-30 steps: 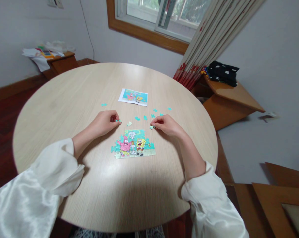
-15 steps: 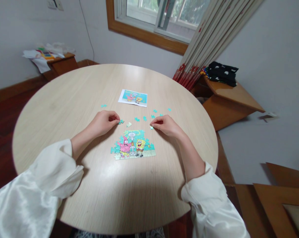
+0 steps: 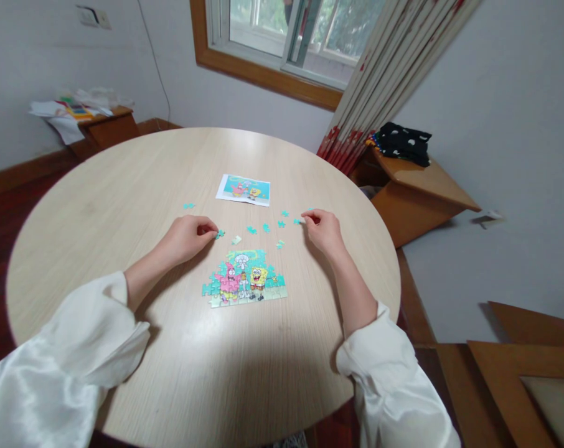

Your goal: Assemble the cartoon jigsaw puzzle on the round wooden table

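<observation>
My left hand (image 3: 186, 239) rests left of the loose pieces, its thumb and fingertips pinching a teal puzzle piece (image 3: 221, 234). My right hand (image 3: 326, 231) is above the table to the right, fingers loosely bent and apart, holding nothing visible. Its fingertips are close to a small teal loose piece (image 3: 297, 221); whether they touch is unclear. Between and below the hands lies a partly joined jigsaw puzzle (image 3: 244, 280) with cartoon figures. A pale green piece (image 3: 236, 240) and a teal-and-pale piece (image 3: 280, 244) lie just above it.
Behind the pieces lies a printed reference picture (image 3: 243, 190) on the round wooden table (image 3: 244, 373). Several teal pieces (image 3: 266, 228) are scattered around, one pair (image 3: 189, 205) farther left. A wooden stand (image 3: 417, 186) with black cloth (image 3: 403, 143) stands beyond the right edge.
My right hand has left the teal-and-pale piece, which now lies on the table, and moved right and away toward another loose piece. My left hand keeps its pinch. The view has shifted slightly.
</observation>
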The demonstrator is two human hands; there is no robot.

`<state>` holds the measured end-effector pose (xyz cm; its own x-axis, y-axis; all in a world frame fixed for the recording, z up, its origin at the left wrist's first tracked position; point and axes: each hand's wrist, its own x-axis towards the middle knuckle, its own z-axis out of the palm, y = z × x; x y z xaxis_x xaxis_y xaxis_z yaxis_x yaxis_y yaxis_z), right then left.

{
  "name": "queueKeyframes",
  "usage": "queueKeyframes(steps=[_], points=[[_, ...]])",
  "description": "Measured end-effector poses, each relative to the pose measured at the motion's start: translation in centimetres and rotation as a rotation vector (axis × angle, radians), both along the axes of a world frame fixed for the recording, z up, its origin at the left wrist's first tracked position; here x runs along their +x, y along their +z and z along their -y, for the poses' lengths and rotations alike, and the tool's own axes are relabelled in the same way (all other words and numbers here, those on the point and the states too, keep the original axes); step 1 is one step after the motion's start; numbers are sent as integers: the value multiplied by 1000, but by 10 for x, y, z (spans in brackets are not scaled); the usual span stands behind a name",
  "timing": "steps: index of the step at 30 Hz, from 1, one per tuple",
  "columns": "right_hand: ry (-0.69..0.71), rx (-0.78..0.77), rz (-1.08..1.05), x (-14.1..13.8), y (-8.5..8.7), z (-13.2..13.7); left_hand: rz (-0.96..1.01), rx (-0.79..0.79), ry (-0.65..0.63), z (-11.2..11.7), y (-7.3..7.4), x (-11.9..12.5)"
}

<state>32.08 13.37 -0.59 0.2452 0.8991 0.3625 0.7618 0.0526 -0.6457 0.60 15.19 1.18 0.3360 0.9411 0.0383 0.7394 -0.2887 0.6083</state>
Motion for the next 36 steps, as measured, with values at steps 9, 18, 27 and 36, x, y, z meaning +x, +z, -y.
queueKeyframes(steps=[9, 18, 27, 36], points=[[-148, 25, 155, 29, -19, -8, 15, -22, 9, -2, 1, -1], [-225, -153, 292, 19, -21, -8, 103, -29, 48, -3, 0, -1], [-145, -16, 242, 18, -20, -10, 104, -15, 8, -8, -4, -5], [56, -73, 266, 6, -18, -9, 86, 95, 128, -7, 0, -7]])
